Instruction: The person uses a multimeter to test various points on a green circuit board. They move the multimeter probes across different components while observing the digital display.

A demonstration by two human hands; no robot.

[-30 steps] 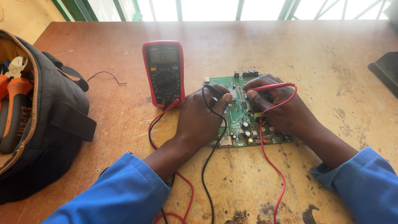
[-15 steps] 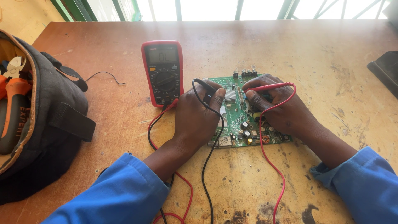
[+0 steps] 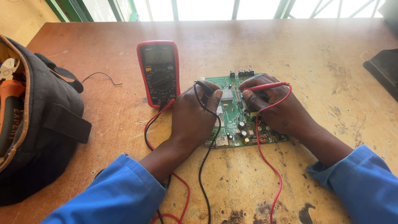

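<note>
On the wooden table (image 3: 315,49) lies a green circuit board (image 3: 234,120) dotted with tiny parts. Left hand (image 3: 195,116) pinches a black probe (image 3: 204,88); right hand (image 3: 280,110) pinches a red probe (image 3: 265,86).

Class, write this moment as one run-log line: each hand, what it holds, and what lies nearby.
left hand: holds black probe on circuit board | right hand: holds red probe on board | multimeter beside board | tool bag at left

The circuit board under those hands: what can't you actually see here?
Head view:
- Probe tips: hidden by the left hand and right hand.
- Green circuit board: its sides are covered by both hands.
- Tool bag: cut off by the left edge.
- Board parts: too small to identify.
</note>
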